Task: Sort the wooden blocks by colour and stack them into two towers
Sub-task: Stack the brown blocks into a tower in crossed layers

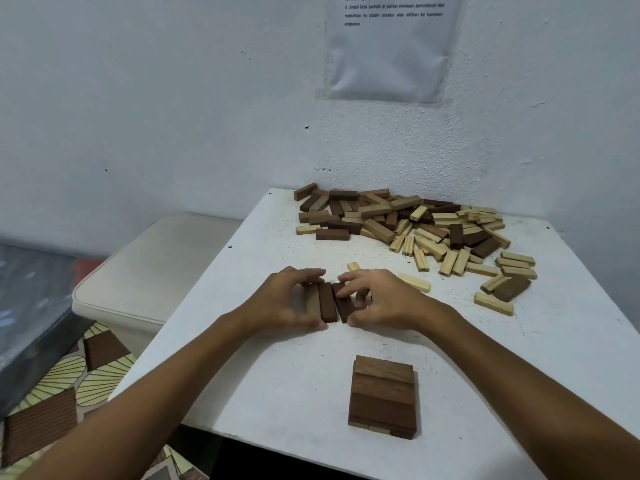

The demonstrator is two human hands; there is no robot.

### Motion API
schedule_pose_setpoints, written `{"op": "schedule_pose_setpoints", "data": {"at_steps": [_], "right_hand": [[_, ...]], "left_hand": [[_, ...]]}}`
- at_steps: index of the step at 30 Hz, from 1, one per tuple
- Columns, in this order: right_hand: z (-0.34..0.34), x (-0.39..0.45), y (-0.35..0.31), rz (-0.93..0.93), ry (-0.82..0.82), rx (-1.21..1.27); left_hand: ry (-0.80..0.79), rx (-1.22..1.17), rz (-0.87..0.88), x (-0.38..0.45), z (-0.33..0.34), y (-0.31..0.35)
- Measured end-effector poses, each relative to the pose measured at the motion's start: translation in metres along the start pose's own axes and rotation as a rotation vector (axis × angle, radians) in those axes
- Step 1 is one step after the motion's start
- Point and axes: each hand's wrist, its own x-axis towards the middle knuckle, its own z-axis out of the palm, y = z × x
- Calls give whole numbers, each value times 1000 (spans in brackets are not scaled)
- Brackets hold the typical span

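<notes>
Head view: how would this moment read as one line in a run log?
both hands squaring dark blocks | started tower near edge | mixed pile unsorted

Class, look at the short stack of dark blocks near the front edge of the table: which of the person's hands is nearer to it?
Right. The right hand lies almost straight beyond the dark stack; the left hand is farther off to the left. Neither touches it.

rough white plastered wall (pixel 173 98) standing behind | printed white paper sheet in a clear sleeve (pixel 389 46) hanging on it | speckled white square table (pixel 294 375) sitting in the corner | cream cushioned stool (pixel 145 271) sitting just left of it | patterned brown-and-yellow floor covering (pixel 69 393) showing below | soft even light falling
</notes>
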Motion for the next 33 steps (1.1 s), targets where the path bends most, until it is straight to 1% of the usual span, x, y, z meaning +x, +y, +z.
{"op": "schedule_pose_setpoints", "data": {"at_steps": [10, 19, 23, 33], "right_hand": [[3, 6, 4, 5, 26, 38], [3, 5, 4, 3, 38, 86], [2, 6, 1, 46, 2, 17], [12, 12, 5, 37, 32, 107]], "left_hand": [[23, -72, -4, -1, 4, -1], [24, -63, 0, -2, 4, -3], [49, -44, -26, -4, 5, -7], [59, -64, -73, -1, 8, -6]]}}
